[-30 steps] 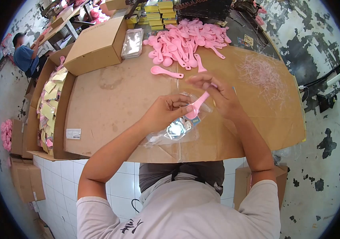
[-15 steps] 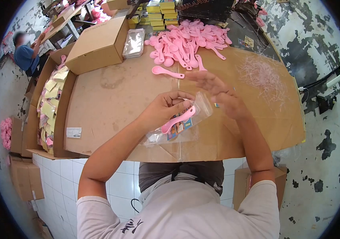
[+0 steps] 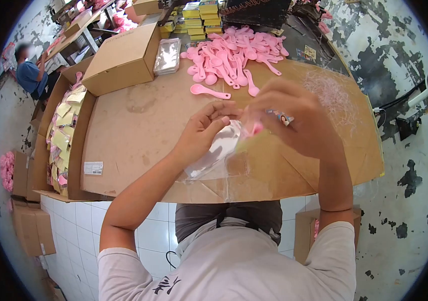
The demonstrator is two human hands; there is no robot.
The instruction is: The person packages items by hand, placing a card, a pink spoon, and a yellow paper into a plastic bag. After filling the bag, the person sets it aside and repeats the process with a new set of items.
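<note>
Spoon, under the left hand half a second ago, now blurs by the right hand, suggesting a handover, though we cannot tell either grip.

blurred right hand, the pink item beside it smeared and partly hidden, outline unclear
</note>
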